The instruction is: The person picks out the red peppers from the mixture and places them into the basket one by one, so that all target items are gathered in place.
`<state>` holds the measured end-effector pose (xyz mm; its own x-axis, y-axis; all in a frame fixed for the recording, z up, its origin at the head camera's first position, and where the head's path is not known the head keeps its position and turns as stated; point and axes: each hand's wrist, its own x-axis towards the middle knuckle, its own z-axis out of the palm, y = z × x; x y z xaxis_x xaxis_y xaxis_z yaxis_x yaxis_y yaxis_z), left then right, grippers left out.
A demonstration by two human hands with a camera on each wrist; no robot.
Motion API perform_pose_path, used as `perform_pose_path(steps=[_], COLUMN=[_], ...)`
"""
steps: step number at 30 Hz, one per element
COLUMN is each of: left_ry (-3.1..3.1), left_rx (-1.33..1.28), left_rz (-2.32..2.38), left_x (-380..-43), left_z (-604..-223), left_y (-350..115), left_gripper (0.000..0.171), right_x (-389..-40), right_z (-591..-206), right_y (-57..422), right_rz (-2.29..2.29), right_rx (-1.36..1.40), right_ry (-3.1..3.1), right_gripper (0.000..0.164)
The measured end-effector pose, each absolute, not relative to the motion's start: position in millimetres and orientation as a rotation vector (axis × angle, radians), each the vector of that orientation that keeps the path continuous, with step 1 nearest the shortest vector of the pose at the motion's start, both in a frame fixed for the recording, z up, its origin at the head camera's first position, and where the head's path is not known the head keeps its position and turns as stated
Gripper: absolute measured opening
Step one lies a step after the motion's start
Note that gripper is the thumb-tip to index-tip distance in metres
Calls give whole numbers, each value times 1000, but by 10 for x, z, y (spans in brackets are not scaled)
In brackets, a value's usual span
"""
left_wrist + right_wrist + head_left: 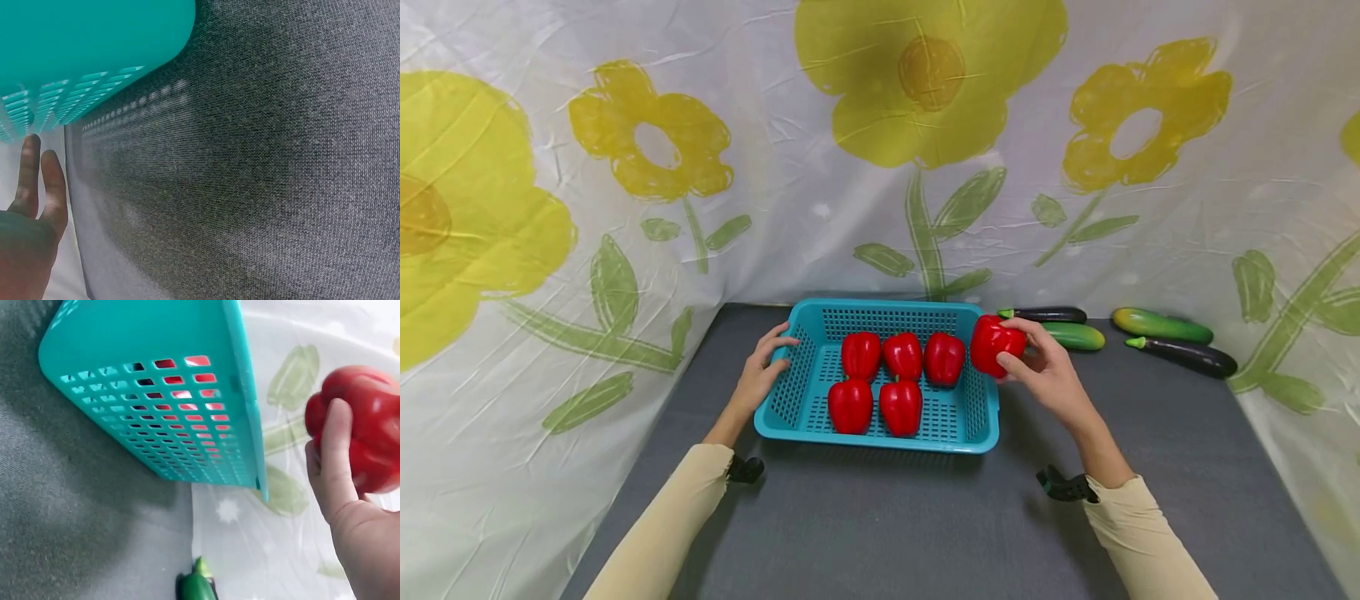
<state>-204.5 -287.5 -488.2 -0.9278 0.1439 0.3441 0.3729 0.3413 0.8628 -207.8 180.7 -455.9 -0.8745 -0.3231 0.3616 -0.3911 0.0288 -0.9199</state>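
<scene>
My right hand [1047, 371] grips a red bell pepper [994, 343] at the right rim of a blue plastic basket [880, 445]. In the right wrist view the thumb and fingers hold that pepper [369, 434] higher than the basket's rim. Inside the basket sit several more red bell peppers [851, 407] in two rows. My left hand [762, 372] is at the basket's left side, its fingertips right at the rim. From the left wrist view, two extended fingers [53, 181] show beside the perforated wall; the others are hidden.
Behind my right hand, an eggplant [1051, 314] and a green cucumber-like vegetable [1075, 336] lie on the dark grey table [880, 525]. Farther right are another green vegetable [1163, 325] and eggplant [1183, 355]. A flower-printed curtain [790, 225] hangs along the table's back edge.
</scene>
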Motion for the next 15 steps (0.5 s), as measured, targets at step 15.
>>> perform_pose_path(steps=[15], left_ry=[-2365], left_rx=[-483], left_rz=[-1603], left_x=[-2234], left_z=[-5257], left_y=[-3020], left_gripper=[33], right_x=[-2050], right_z=[-4523], right_y=[1614], right_rz=[1984], right_rx=[754], right_ry=[-2311], right_gripper=[58])
